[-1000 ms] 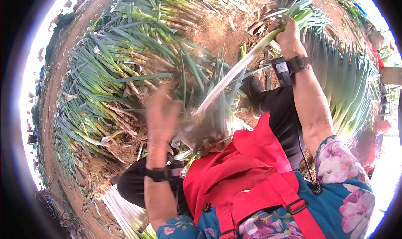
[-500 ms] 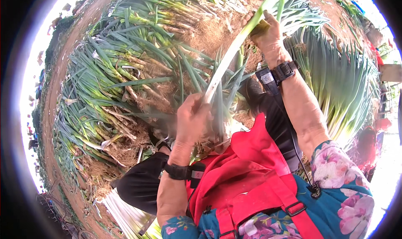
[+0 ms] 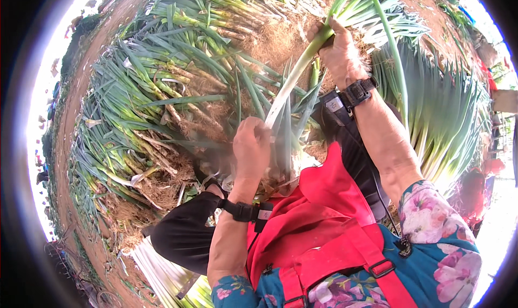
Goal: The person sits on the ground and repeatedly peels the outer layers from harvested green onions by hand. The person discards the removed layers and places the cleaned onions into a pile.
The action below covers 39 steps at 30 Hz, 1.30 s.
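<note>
A long green onion (image 3: 294, 77) slants across the middle, its white root end low and its green leaves up to the right. My right hand (image 3: 339, 52) is closed around its green upper part. At the white lower end, my left hand (image 3: 252, 149) has its fingers curled and pressed together against the stalk; its fingertips are partly blurred. Below and beside it, more green onions (image 3: 284, 141) stand between my legs, with loose dry skins at their base.
Piles of unpeeled green onions (image 3: 127, 119) with dry roots (image 3: 205, 119) lie to the left and ahead. A row of cleaner green onions (image 3: 431, 108) lies at the right. White stalks (image 3: 162, 267) lie by my left knee. My red apron (image 3: 318, 211) covers my lap.
The green onion has shifted slightly downward with my right hand, and one long leaf now hangs down over my right forearm. My left hand has turned and closed more at the root end.
</note>
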{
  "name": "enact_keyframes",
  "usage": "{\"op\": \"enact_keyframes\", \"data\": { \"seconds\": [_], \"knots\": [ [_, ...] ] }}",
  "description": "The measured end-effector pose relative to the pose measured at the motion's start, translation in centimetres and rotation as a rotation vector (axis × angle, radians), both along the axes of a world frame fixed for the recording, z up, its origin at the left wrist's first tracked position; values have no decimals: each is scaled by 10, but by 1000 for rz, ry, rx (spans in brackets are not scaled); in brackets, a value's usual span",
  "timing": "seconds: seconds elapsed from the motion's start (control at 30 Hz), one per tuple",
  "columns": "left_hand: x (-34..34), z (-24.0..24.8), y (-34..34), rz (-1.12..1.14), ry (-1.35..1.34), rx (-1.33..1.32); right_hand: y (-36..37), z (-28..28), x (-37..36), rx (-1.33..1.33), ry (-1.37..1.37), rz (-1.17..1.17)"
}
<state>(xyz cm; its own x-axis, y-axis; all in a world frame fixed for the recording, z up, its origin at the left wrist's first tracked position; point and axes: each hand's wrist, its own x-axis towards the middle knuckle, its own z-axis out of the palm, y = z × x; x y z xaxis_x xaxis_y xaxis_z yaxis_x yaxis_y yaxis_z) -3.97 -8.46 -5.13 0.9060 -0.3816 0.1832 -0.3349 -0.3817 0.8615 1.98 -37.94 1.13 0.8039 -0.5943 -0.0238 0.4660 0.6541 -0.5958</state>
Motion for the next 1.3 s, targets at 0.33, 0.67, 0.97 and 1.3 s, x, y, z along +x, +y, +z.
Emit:
{"op": "enact_keyframes", "data": {
  "seconds": [0.33, 0.67, 0.97, 1.3],
  "knots": [
    [-23, 31, 0, -182, -500, 291, 3, -11, 7, 128, 315, -228],
    [-44, 22, 13, -100, -296, 137, 6, -13, 10, 194, 330, -301],
    [-39, 53, 30, 270, 404, -786, -10, -32, 16, 275, 321, -291],
    [-23, 24, 199, 18, 752, -895, -27, -38, 8, 178, 245, -155]
  ]
}}
